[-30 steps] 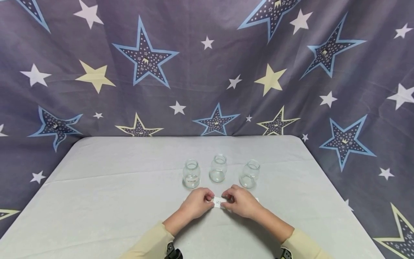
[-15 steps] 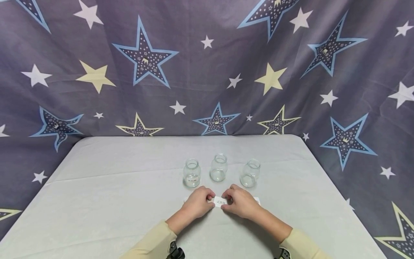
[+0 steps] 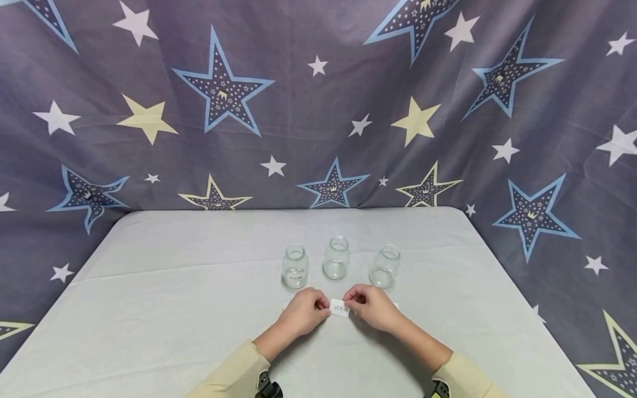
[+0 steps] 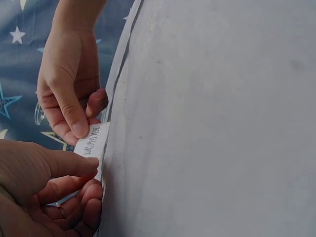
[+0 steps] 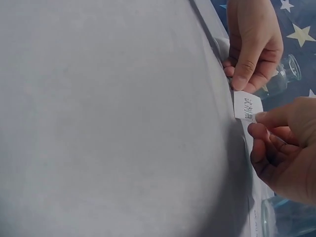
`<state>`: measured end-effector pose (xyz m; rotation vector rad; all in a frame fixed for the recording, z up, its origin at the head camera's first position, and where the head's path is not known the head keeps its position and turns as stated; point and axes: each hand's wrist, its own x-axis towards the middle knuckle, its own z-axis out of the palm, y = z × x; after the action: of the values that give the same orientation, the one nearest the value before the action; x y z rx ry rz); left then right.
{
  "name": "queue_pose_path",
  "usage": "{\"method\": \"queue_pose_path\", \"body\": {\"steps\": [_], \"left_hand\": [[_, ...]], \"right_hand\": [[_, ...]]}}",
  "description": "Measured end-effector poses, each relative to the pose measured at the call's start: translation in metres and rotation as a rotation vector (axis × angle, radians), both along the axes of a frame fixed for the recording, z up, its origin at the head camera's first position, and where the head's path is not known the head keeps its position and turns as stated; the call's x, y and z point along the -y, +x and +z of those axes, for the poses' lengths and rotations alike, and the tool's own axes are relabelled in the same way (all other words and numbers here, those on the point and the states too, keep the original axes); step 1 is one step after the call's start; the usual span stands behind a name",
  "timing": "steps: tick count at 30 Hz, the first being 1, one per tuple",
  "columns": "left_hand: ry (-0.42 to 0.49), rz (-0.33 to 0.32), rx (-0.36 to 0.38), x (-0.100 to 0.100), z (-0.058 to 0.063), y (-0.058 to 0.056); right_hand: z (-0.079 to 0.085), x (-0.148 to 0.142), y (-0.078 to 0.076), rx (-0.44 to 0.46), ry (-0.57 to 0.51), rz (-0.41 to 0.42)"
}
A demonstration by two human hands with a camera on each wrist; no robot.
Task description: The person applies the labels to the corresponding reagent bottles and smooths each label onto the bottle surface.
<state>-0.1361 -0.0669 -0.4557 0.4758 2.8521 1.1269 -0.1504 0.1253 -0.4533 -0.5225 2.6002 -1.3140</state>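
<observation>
A small white paper label (image 3: 339, 308) with handwritten dark characters is held between both hands in front of the jars. My left hand (image 3: 304, 310) pinches its left end between thumb and fingers. At the other end, my right hand (image 3: 373, 307) pinches the upper right corner, as the right wrist view also shows with the label (image 5: 248, 104) stretched flat between the hands. Beyond the hands stand three clear glass jars without lids: the left jar (image 3: 296, 265) bears a white label with small writing, while the middle jar (image 3: 337, 258) and right jar (image 3: 385, 266) show none.
Another white paper slip (image 3: 396, 305) lies partly hidden behind the right hand, and a sliver of white paper (image 3: 285, 307) shows beside the left hand. All rests on a table with a pale grey cloth (image 3: 174, 309). A star-patterned curtain (image 3: 298, 127) hangs behind it.
The right hand's fingers have shifted up to the label's upper right corner, uncovering more of its writing. The left hand has barely moved. The jars stand where they were.
</observation>
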Motion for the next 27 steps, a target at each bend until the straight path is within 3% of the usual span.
{"method": "queue_pose_path", "body": {"steps": [5, 12, 19, 27], "left_hand": [[0.036, -0.018, 0.007, 0.002, -0.001, 0.000], [0.102, -0.040, 0.062, 0.004, -0.002, -0.002], [0.173, -0.024, 0.114, 0.005, -0.001, -0.002], [0.313, -0.069, 0.183, 0.006, 0.002, -0.003]], "right_hand": [[0.000, -0.001, -0.003, 0.077, -0.053, -0.025], [0.001, -0.003, -0.003, 0.091, -0.098, -0.048], [0.004, 0.002, 0.002, -0.150, -0.037, -0.129], [0.004, 0.004, 0.007, -0.308, -0.026, -0.009]]}}
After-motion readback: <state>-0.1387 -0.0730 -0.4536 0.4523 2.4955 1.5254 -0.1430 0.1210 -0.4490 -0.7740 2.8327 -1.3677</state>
